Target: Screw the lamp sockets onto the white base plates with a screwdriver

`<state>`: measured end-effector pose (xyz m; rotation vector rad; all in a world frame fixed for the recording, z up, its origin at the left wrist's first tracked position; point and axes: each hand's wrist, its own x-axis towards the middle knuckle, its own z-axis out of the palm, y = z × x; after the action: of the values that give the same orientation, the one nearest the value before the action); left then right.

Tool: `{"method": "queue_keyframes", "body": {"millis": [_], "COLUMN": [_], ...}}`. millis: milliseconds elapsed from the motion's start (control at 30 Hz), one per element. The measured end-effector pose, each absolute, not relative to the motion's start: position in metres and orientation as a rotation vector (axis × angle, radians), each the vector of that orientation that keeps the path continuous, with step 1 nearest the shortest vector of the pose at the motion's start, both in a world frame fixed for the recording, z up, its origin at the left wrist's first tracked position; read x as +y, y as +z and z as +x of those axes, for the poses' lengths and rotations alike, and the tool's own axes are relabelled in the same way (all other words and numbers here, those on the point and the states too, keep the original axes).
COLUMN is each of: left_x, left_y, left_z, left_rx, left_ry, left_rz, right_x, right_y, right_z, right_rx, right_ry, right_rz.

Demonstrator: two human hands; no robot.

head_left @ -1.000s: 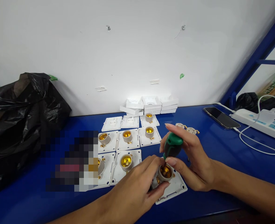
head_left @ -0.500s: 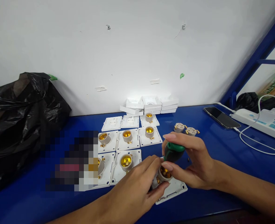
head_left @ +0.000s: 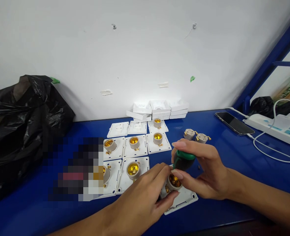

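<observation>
My right hand grips the green and black handle of a screwdriver, held over a brass-lined lamp socket. The tip of the tool is hidden behind my fingers. That socket sits on a square white base plate on the blue table. My left hand lies across the plate's left side, thumb and fingers around the socket and plate edge. To its left are several more white plates with sockets, one of them a plate beside my left hand.
Two loose sockets lie beyond my right hand, with a small dark screw nearer. White covers are stacked against the wall. A phone and power strip with white cables lie right; a black plastic bag stands left.
Both hands stay at the same socket and plate, the screwdriver held nearly as before. Only a very slight shift of the view and the right hand shows.
</observation>
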<state>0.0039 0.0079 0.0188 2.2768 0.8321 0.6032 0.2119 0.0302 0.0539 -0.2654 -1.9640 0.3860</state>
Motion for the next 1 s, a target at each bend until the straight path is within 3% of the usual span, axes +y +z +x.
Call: {"method": "queue_keyframes", "body": {"millis": [1000], "left_x": [0.0086], "left_y": [0.0237], "left_z": [0.0039], "left_rx": [0.808], "left_ry": [0.676], "left_rz": [2.372], "right_x": [0.0293], "right_y": [0.0542], "right_z": [0.2108], "right_rx": [-1.983], "right_ry": [0.385], "right_rz": [-0.300]}}
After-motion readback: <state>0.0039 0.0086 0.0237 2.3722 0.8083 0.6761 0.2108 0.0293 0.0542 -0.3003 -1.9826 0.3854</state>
